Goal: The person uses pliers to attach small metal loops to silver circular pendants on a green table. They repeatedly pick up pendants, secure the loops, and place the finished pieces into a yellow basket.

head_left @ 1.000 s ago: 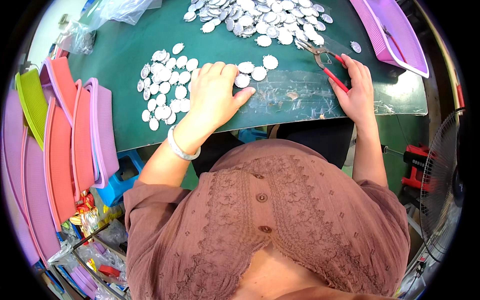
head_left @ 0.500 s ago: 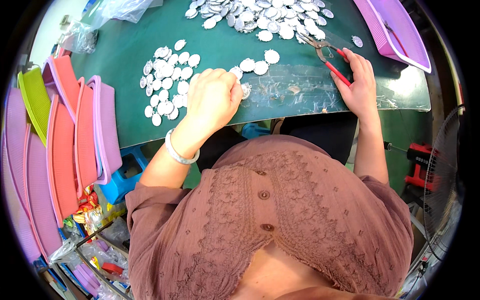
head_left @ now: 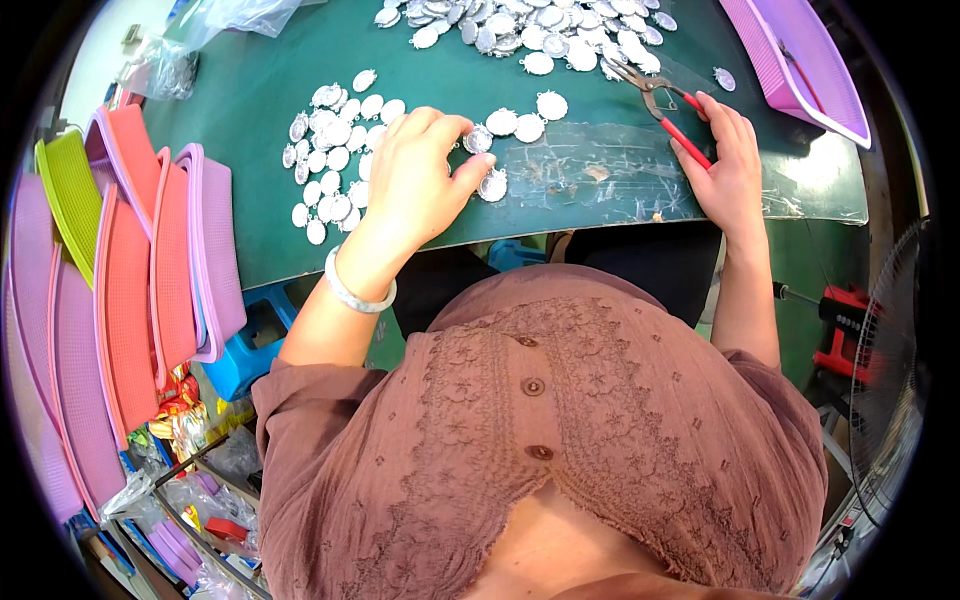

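My left hand (head_left: pixel 425 175) rests on the green table (head_left: pixel 260 110), fingers curled around a silver oval metal piece (head_left: pixel 493 185) held between thumb and fingertips. More of these oval pieces (head_left: pixel 330 150) lie in a loose group just left of that hand. My right hand (head_left: pixel 725 165) grips red-handled pliers (head_left: pixel 665 105), whose jaws point up-left toward a large heap of oval pieces (head_left: pixel 540 25) at the far edge. A clear plastic sheet (head_left: pixel 600 170) covers the table between my hands.
Pink, purple and one green plastic trays (head_left: pixel 120 260) stand stacked on edge at the left. A purple tray (head_left: pixel 800 60) sits at the far right of the table. A fan (head_left: pixel 890 370) and a red tool (head_left: pixel 845 335) are at the lower right.
My left hand has gone from lying flat on the pieces to curling its fingers and pinching one oval piece. The right hand with the pliers has stayed almost still.
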Demonstrator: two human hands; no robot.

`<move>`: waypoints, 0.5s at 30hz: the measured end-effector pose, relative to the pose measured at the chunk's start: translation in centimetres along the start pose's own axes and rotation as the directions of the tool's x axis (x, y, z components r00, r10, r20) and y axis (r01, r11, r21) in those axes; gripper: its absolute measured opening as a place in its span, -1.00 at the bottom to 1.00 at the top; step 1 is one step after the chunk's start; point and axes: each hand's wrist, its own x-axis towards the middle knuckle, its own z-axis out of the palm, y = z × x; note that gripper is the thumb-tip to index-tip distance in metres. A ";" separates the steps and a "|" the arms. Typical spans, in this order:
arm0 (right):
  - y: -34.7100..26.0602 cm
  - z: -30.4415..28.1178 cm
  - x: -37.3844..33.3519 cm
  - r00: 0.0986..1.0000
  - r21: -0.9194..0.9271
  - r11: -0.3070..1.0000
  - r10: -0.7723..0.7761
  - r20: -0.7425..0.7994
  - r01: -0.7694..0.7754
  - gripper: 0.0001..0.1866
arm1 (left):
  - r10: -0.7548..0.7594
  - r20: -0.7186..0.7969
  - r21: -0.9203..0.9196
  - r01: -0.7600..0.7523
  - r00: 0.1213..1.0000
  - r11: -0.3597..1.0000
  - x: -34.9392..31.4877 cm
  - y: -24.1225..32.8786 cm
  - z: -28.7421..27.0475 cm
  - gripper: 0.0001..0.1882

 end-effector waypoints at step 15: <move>0.1 0.0 0.1 1.000 -0.003 1.000 -0.004 0.006 0.004 -0.42 | -0.288 0.107 -0.106 0.299 0.952 0.949 1.1 -2.1 0.4 -0.83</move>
